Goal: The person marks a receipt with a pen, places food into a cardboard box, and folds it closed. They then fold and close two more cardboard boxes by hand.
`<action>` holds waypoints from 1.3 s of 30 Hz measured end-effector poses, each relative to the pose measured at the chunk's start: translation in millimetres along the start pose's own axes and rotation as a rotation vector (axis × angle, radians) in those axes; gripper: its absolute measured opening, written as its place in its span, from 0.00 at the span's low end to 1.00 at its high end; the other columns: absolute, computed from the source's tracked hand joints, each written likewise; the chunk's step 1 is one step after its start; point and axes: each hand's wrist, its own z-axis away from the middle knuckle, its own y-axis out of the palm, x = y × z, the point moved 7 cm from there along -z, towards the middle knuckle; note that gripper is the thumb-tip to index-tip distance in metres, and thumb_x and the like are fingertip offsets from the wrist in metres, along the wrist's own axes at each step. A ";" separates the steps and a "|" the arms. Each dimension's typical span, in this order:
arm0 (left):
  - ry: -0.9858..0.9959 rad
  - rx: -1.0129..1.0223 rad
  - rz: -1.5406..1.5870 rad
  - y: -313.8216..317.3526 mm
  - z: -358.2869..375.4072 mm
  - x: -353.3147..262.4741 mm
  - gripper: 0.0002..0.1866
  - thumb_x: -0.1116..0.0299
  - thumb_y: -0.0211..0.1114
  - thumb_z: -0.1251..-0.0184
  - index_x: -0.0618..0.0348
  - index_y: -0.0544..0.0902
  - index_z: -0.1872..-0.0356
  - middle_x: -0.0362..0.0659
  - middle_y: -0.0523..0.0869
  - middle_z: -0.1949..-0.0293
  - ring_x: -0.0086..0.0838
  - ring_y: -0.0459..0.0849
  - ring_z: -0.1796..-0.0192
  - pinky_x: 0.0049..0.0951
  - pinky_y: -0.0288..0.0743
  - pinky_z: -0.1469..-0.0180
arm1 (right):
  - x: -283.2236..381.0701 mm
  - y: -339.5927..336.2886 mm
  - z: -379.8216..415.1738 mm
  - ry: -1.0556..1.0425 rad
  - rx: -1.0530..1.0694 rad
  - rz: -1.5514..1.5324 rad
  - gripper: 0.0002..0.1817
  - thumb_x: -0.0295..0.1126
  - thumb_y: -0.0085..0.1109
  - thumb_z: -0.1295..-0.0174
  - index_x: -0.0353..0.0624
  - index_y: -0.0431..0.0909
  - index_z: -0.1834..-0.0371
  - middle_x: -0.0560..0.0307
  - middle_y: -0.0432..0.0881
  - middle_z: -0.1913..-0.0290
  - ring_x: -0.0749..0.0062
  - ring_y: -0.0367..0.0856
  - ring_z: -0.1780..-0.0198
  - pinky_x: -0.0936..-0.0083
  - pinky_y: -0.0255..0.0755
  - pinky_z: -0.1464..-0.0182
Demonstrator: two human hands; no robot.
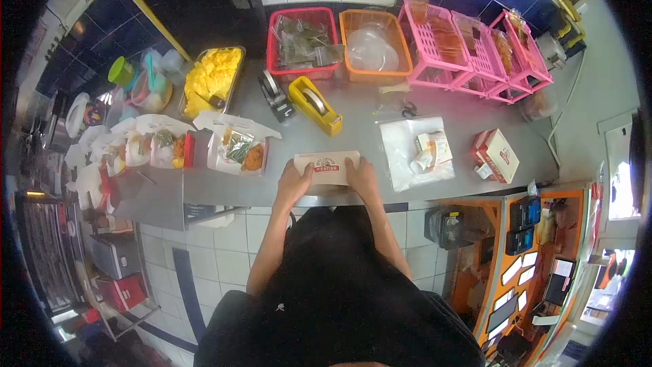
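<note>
At the front edge of the steel counter, a closed cardboard food box (327, 160) with a printed red logo sits between my two hands. My left hand (295, 181) grips its left side, thumb on top. On the opposite side my right hand (362, 178) holds it the same way. The undersides of the fingers are hidden. To the left stands an open food box (238, 151) with fried food and a green packet inside. Right of my hands lie clear plastic bags (401, 149) with a small printed packet (431, 149) on top.
Several open filled boxes (146, 146) line the left. Behind are a tray of yellow egg (212, 76), black tape dispenser (275, 98), yellow tape dispenser (316, 107), red basket (274, 64), orange basket (377, 76) and pink racks (441, 76). Another printed box (499, 156) stands right.
</note>
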 end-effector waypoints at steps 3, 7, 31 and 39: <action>0.048 -0.072 0.012 14.0 2.2 9.8 0.39 0.48 0.62 0.30 0.76 0.69 0.34 0.67 0.81 0.43 0.58 0.80 0.38 0.49 0.74 0.36 | 2.8 -1.4 14.0 -0.036 -0.070 -0.066 0.31 0.48 0.58 0.31 0.23 0.75 0.43 0.23 0.81 0.48 0.28 0.79 0.44 0.47 0.73 0.41; -0.010 -0.104 -0.125 31.3 7.1 16.2 0.41 0.52 0.63 0.29 0.77 0.60 0.29 0.68 0.77 0.38 0.61 0.76 0.35 0.53 0.72 0.35 | -4.0 8.9 21.4 -0.152 -0.144 0.021 0.33 0.42 0.56 0.29 0.19 0.66 0.35 0.19 0.78 0.48 0.29 0.79 0.46 0.48 0.73 0.39; 0.114 -0.152 0.188 42.9 15.8 26.3 0.46 0.55 0.65 0.28 0.74 0.50 0.23 0.69 0.65 0.28 0.59 0.70 0.28 0.46 0.67 0.29 | 24.1 -24.4 33.4 -0.078 0.037 0.259 0.33 0.42 0.54 0.29 0.23 0.63 0.32 0.27 0.78 0.44 0.32 0.76 0.42 0.44 0.70 0.38; 0.196 -0.196 0.093 40.1 24.8 17.8 0.48 0.53 0.65 0.28 0.75 0.48 0.23 0.68 0.70 0.31 0.60 0.73 0.32 0.47 0.67 0.29 | -25.5 30.0 30.3 -0.075 0.033 -0.197 0.33 0.41 0.46 0.24 0.23 0.56 0.27 0.23 0.72 0.34 0.25 0.66 0.31 0.41 0.59 0.28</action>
